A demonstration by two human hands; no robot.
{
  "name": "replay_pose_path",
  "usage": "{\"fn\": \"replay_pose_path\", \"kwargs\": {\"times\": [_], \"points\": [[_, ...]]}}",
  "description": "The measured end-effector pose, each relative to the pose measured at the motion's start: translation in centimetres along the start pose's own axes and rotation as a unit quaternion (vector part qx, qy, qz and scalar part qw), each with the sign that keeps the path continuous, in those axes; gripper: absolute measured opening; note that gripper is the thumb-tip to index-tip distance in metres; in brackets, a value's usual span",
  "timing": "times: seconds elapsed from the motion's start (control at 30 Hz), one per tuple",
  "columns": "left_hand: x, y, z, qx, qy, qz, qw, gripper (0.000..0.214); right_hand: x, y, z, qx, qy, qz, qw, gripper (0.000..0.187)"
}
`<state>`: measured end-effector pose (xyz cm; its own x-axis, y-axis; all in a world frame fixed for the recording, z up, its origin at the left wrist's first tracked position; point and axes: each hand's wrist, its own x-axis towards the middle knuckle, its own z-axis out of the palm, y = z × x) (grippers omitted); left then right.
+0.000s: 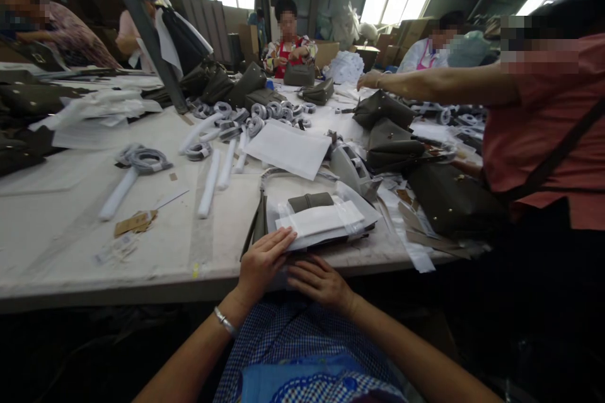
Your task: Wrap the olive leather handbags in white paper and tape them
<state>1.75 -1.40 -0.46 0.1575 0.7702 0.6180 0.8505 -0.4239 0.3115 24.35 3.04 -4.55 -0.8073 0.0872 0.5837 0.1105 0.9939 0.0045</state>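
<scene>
In front of me a dark olive handbag (pixel 258 223) lies on the table, mostly covered by white sheets. A folded white paper packet (pixel 321 221) with clear plastic and a dark olive flap piece (pixel 311 202) rests on top. My left hand (pixel 265 259) lies with its fingers stretched over the packet's near left corner. Beside it, my right hand (pixel 324 284) is spread low against the bag's near side at the table edge; what lies under its fingertips is partly hidden. Neither hand visibly grips anything.
White paper rolls (pixel 209 184) and wrapped grey strap coils (pixel 146 158) lie to the left, near brown tags (pixel 136 221). A white sheet (pixel 288 148) lies beyond the bag. More olive bags (pixel 394 145) are piled right, where a co-worker's arm (pixel 439 85) reaches across.
</scene>
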Motion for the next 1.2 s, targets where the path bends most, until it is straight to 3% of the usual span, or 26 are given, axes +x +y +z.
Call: {"fn": "replay_pose_path", "kwargs": {"times": [0.17,0.43,0.87,1.0,1.2], "points": [[-0.1,-0.1,0.1,0.012,0.003,0.01,1.0,0.051,1.9,0.0,1.5,0.07,0.054,0.035,0.995,0.024],[-0.2,0.1,0.5,0.03,0.026,0.021,0.999,0.049,1.7,-1.2,-1.3,0.171,0.081,0.131,0.973,0.032],[-0.4,0.0,0.8,0.034,0.027,0.038,0.998,0.048,1.4,-4.0,-3.3,0.19,0.058,0.178,0.964,0.034],[-0.4,-0.1,0.9,0.032,0.027,0.048,0.998,0.047,3.3,-3.0,-5.3,0.194,0.053,0.165,0.965,0.031],[-0.8,-0.3,1.3,0.032,0.03,0.042,0.998,0.045,7.7,2.0,-7.2,0.161,0.005,0.189,0.969,0.033]]}}
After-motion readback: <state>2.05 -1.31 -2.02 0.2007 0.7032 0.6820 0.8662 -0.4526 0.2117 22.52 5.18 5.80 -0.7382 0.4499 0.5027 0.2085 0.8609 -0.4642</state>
